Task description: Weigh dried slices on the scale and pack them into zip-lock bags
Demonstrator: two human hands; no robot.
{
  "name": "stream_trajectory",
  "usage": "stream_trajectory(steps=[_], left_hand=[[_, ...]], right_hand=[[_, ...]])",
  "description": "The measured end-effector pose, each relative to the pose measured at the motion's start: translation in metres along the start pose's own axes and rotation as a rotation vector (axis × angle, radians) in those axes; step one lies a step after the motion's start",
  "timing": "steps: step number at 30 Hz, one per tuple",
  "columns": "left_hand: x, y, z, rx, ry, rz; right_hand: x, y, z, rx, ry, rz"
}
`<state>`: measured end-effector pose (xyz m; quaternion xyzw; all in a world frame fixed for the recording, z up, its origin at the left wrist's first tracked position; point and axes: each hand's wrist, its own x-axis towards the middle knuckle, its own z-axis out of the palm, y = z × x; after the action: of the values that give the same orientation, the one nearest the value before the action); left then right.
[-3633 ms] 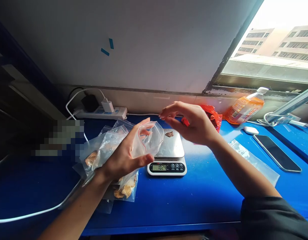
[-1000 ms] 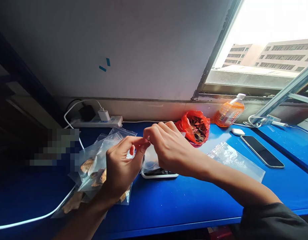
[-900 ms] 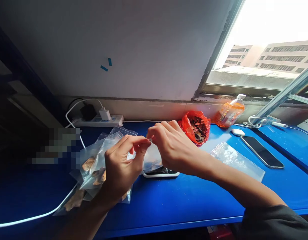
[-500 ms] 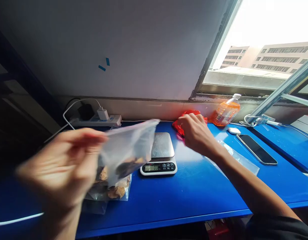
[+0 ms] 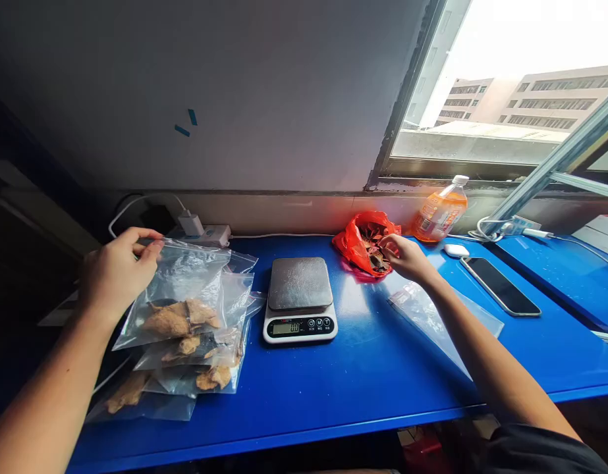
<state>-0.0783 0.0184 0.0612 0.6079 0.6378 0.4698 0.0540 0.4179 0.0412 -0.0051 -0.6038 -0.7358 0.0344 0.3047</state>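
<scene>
My left hand [image 5: 116, 271] pinches the top edge of a clear zip bag [image 5: 178, 299] holding brown dried pieces; the bag lies on top of a pile of similar filled bags [image 5: 185, 365] at the left of the blue table [image 5: 373, 375]. My right hand [image 5: 406, 257] reaches into a red plastic bag [image 5: 354, 245] of dark dried pieces, its fingers curled at the bag's mouth; what they hold is hidden. Between the two hands a small digital scale [image 5: 300, 299] stands with a bare metal plate.
Empty clear zip bags [image 5: 435, 316] lie under my right forearm. An orange drink bottle [image 5: 439, 212], a white mouse [image 5: 456, 250] and a phone [image 5: 501, 286] sit at the right by the window. A power strip with a charger [image 5: 205, 230] lies along the back wall.
Both hands were pressing the bag's top edge above the scale. My left hand then carried it left onto the pile, and my right hand moved to the red bag.
</scene>
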Motion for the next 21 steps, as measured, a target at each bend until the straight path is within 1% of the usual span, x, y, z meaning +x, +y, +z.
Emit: stream_trajectory(steps=[1, 2, 3, 4, 5, 7, 8, 10, 12, 13, 15, 18, 19, 21], left_hand=[[0.001, 0.003, -0.002, 0.154, -0.035, -0.006], [0.000, 0.010, -0.004, 0.270, -0.034, -0.010], [-0.004, 0.019, -0.005, 0.342, -0.056, -0.008], [-0.009, 0.030, -0.004, 0.369, -0.035, 0.019], [-0.014, 0.040, -0.001, 0.393, -0.063, 0.067], [-0.023, 0.054, 0.011, 0.405, -0.201, 0.138], [-0.026, 0.055, 0.018, 0.375, -0.251, 0.147], [-0.029, 0.045, 0.033, 0.331, -0.437, 0.101], [-0.028, 0.026, 0.044, 0.347, -0.541, 0.016], [-0.027, 0.015, 0.047, 0.358, -0.552, -0.006], [-0.025, -0.004, 0.051, 0.360, -0.572, 0.030], [-0.025, -0.019, 0.052, 0.343, -0.522, 0.086], [-0.026, -0.020, 0.052, 0.343, -0.514, 0.095], [-0.026, -0.017, 0.052, 0.381, -0.540, 0.090]], right_hand=[[0.003, 0.004, 0.002, -0.016, -0.007, 0.003], [0.005, 0.006, 0.004, -0.027, -0.010, 0.005], [0.006, 0.007, 0.005, -0.034, -0.012, 0.005], [0.006, 0.008, 0.006, -0.036, -0.011, 0.001], [0.006, 0.007, 0.007, -0.038, -0.010, -0.007], [0.002, 0.006, 0.005, -0.040, 0.006, -0.031], [0.000, 0.005, 0.003, -0.037, 0.029, -0.038], [-0.005, 0.006, -0.003, -0.020, 0.118, -0.027], [-0.012, 0.009, -0.008, 0.015, 0.243, 0.016], [-0.015, 0.012, -0.010, 0.031, 0.296, 0.042], [-0.021, 0.019, -0.009, 0.048, 0.357, 0.082], [-0.023, 0.026, 0.000, 0.008, 0.344, 0.079], [-0.021, 0.026, 0.004, -0.021, 0.315, 0.068], [-0.011, 0.023, 0.012, -0.120, 0.195, 0.062]])
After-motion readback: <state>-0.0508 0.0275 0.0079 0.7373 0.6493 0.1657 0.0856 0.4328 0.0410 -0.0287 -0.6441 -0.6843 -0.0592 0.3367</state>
